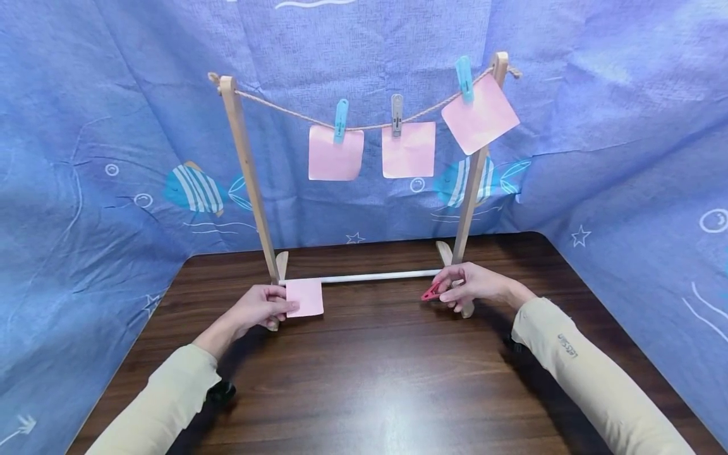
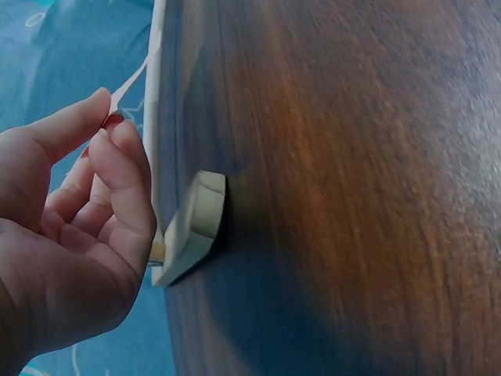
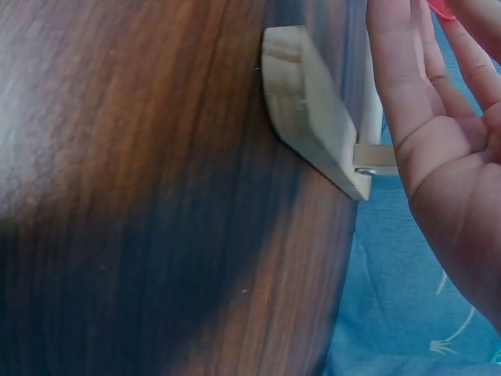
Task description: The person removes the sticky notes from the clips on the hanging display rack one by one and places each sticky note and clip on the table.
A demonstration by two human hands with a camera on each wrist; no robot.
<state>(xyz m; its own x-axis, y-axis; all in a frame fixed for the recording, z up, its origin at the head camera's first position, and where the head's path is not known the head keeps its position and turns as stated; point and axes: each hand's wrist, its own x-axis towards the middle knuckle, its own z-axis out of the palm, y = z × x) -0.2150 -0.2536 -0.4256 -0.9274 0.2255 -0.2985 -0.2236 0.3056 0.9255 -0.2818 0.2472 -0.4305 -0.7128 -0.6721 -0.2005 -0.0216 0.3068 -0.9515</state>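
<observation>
Sleeves: two, pale [image 1: 594, 366], both cut off by the lower edge of the head view; small lettering on the right one is hard to read.
Dark objects: two, one under each sleeve [image 1: 220, 392], too shadowed to make out.
Table: one, brown wood [image 1: 364, 366], with a glare patch near the front.
Left hand: one [image 1: 263, 308], pinching a note by its left edge between thumb and fingers.
Held note: one, pink [image 1: 306, 296], above the table by the left post, covering part of the bar; nearly edge-on in the left wrist view.
Right hand: one [image 1: 471, 285], pinching a red clip beside the right post; cut off in its wrist view.
Red clip: one [image 1: 430, 292], partly behind the fingers; only a sliver shows in the right wrist view.
Bar: one, white [image 1: 375, 277], its right end behind the right hand.
Posts: two, wooden [image 1: 248, 167], the right one partly covered by a hung note.
Rope: one [image 1: 279, 109], sagging between the post tops.
Rope clips: three, two blue [image 1: 340, 120], one grey [image 1: 397, 115].
Hung notes: three, pink [image 1: 335, 158], one per rope clip, the rightmost tilted.
Cloth: blue [image 1: 364, 208], with two striped fish.
</observation>
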